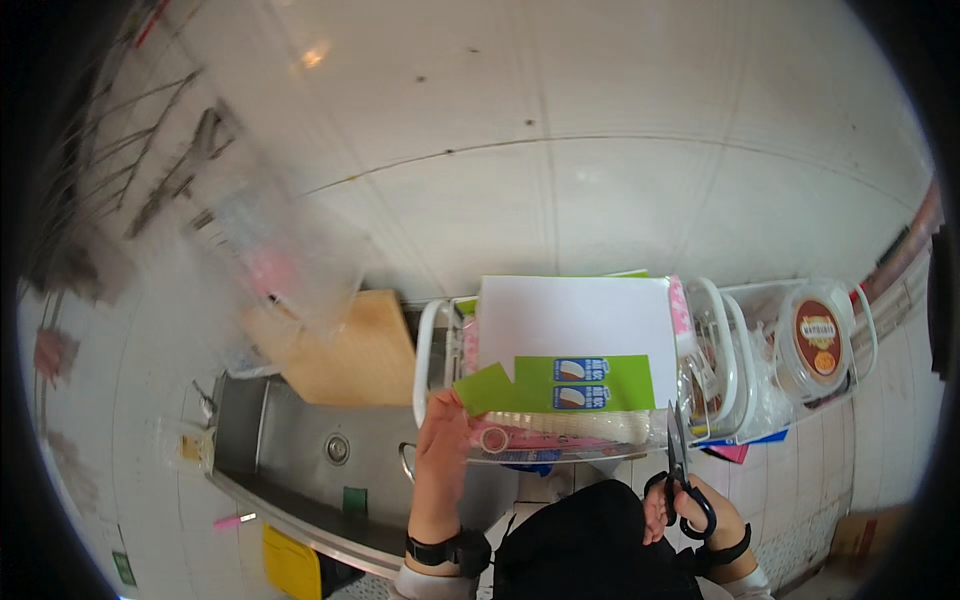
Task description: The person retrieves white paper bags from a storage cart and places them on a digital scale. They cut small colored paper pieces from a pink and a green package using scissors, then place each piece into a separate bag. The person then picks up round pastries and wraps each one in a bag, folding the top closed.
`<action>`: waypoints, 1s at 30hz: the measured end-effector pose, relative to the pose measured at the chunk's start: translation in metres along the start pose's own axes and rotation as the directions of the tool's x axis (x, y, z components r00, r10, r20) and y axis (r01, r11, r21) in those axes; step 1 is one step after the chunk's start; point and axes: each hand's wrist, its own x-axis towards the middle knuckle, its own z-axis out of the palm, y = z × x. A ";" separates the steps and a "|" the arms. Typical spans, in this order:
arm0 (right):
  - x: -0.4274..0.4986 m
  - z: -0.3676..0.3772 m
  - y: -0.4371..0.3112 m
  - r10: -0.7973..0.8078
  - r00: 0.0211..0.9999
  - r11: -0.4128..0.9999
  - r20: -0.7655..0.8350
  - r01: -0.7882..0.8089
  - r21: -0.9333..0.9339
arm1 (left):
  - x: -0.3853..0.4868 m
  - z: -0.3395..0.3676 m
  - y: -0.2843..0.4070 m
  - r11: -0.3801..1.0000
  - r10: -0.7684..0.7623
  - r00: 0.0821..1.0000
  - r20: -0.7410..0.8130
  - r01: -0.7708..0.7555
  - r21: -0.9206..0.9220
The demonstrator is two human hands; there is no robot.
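Observation:
A green card strip (541, 384) with two printed blue labels is pinched at its left end by my left hand (442, 435). The strip has a notch in its upper edge and lies over a white sheet (574, 315). My right hand (679, 510) holds black-handled scissors (676, 450), blades pointing up, slightly parted, just right of the strip and not touching it. Beneath the sheet are pink packages and a white wire basket (429, 367). A roll of tape (495, 439) is beside my left wrist.
Left of the basket is a steel sink (300, 442) with a wooden board (360, 349) across its back. A blurred clear plastic bag (277, 255) hangs above it. To the right, another basket holds a round lidded tub (817, 337). A yellow bin (291, 561) is below the sink.

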 end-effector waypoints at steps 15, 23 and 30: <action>0.088 0.059 0.027 0.520 0.778 0.054 0.352 0.381 -0.923 | -0.288 0.027 -0.023 0.920 0.218 0.584 -0.782 -0.391 -0.035; 0.034 0.210 0.101 0.699 0.177 0.625 0.693 0.318 -0.713 | -0.457 0.099 -0.031 0.731 0.399 -0.250 -0.882 -0.494 0.471; -0.102 0.364 0.179 0.622 -0.137 0.688 0.771 0.567 -0.454 | -0.594 0.120 -0.018 0.579 0.403 -0.632 -0.663 -0.385 0.719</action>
